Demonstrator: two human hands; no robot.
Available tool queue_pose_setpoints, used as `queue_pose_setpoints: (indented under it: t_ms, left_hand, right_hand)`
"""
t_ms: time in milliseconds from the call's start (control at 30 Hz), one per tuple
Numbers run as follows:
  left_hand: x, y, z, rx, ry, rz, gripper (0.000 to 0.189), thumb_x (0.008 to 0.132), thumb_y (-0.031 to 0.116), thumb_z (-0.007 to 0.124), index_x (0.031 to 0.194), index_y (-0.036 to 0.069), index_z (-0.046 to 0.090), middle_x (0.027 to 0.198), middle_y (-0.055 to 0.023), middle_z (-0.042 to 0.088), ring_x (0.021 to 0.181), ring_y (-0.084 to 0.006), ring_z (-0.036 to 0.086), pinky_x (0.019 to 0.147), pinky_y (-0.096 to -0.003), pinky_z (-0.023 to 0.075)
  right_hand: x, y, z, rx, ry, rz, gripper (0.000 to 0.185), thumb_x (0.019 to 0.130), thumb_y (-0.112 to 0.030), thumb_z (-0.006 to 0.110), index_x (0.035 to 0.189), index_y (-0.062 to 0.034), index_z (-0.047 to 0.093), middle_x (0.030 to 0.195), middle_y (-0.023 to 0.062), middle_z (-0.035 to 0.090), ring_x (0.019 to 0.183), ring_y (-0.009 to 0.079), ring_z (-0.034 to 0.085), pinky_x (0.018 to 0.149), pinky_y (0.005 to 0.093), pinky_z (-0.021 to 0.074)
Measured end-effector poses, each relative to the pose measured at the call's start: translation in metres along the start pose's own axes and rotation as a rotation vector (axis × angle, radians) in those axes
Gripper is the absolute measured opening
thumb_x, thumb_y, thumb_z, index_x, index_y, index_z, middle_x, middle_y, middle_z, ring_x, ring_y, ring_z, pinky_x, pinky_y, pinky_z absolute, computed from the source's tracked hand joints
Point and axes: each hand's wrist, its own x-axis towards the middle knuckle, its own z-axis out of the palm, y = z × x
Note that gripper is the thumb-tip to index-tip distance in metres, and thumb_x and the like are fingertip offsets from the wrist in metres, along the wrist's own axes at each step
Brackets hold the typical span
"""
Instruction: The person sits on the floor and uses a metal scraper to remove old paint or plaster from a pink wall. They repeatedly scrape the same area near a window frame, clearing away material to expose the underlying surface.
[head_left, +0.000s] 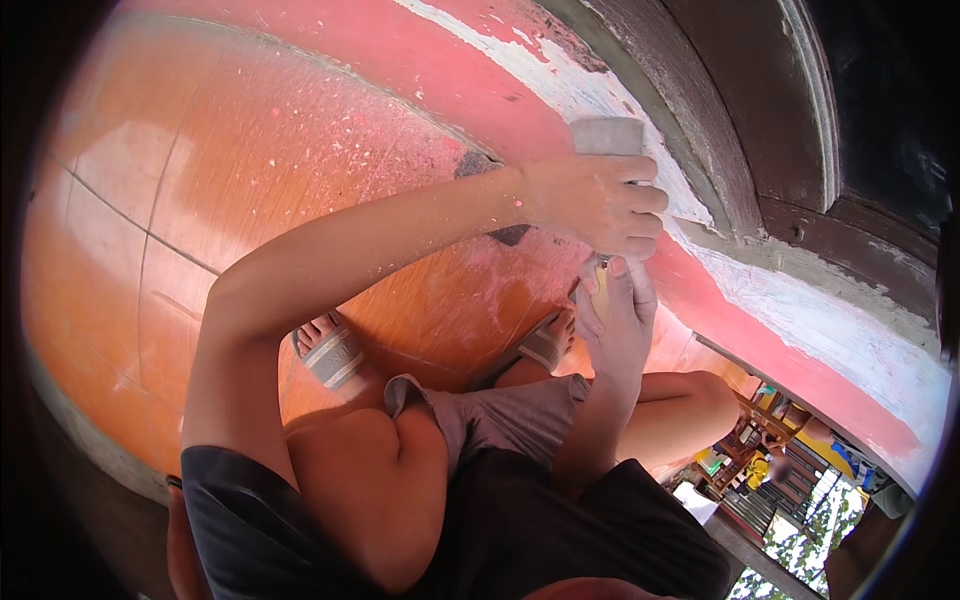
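A putty knife or similar wide-bladed scraper is in both hands, its flat grey blade (607, 136) against a wall of flaking pink paint (517, 112). My left hand (596, 202) lies across the tool with fingers curled over, covering its middle. Below it, my right hand (619, 304) is wrapped around the yellowish handle (601, 294), and its skin is coated with pale dust. Around the blade, whitish patches (592, 82) show where pink paint is absent. Pink and white flakes (349, 139) and powder are scattered over the orange floor tiles (247, 150).
Above the wall strip runs a worn sill (697, 157) beside a dark brown wooden frame (795, 150). My sandalled feet (330, 356) rest on the tiles close below. At the lower right, a person in yellow (757, 470) is near wooden furniture (739, 450).
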Motion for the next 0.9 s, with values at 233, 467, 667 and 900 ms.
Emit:
queue_pose_setpoints:
  t_ms: [233, 467, 667, 900]
  left_hand:
    - [-0.014, -0.021, -0.011, 0.048, 0.078, -0.029, 0.014, 0.068, 0.024, 0.067, 0.072, 0.02, 0.054, 0.075, 0.0053, 0.045, 0.08, -0.0139, 0.052, 0.075, -0.0303, 0.0431]
    - [-0.031, -0.047, -0.037, 0.129, 0.112, -0.036, 0.018, 0.065, 0.026, 0.068, 0.07, 0.019, 0.052, 0.077, 0.0049, 0.047, 0.081, -0.0146, 0.052, 0.074, -0.0307, 0.042]
    - [-0.013, -0.018, -0.024, 0.051, 0.022, -0.059, 0.015, 0.069, 0.024, 0.068, 0.074, 0.02, 0.055, 0.079, 0.006, 0.049, 0.085, -0.0136, 0.053, 0.075, -0.0293, 0.0433]
    - [-0.018, -0.029, -0.022, 0.058, 0.069, 0.021, 0.016, 0.069, 0.024, 0.067, 0.072, 0.019, 0.052, 0.08, 0.0053, 0.047, 0.085, -0.0144, 0.052, 0.076, -0.0295, 0.0433]
  right_hand:
    - [0.017, -0.014, 0.025, -0.058, -0.032, 0.037, 0.026, 0.109, -0.026, 0.051, 0.122, -0.0059, 0.06, 0.086, 0.0045, 0.056, 0.048, 0.0032, 0.039, 0.038, 0.0185, 0.0229]
    - [0.033, -0.016, 0.055, -0.063, -0.128, 0.049, 0.026, 0.109, -0.026, 0.052, 0.121, -0.0051, 0.06, 0.088, 0.0045, 0.056, 0.048, 0.0028, 0.038, 0.039, 0.0193, 0.0228]
    - [0.012, -0.008, 0.022, 0.012, -0.114, 0.019, 0.024, 0.11, -0.027, 0.049, 0.115, -0.006, 0.059, 0.086, 0.005, 0.055, 0.047, 0.0035, 0.037, 0.038, 0.0198, 0.022]
    - [0.012, -0.01, 0.039, 0.056, -0.101, 0.057, 0.023, 0.11, -0.027, 0.049, 0.115, -0.0068, 0.059, 0.084, 0.0042, 0.054, 0.045, 0.0039, 0.036, 0.037, 0.0202, 0.0213]
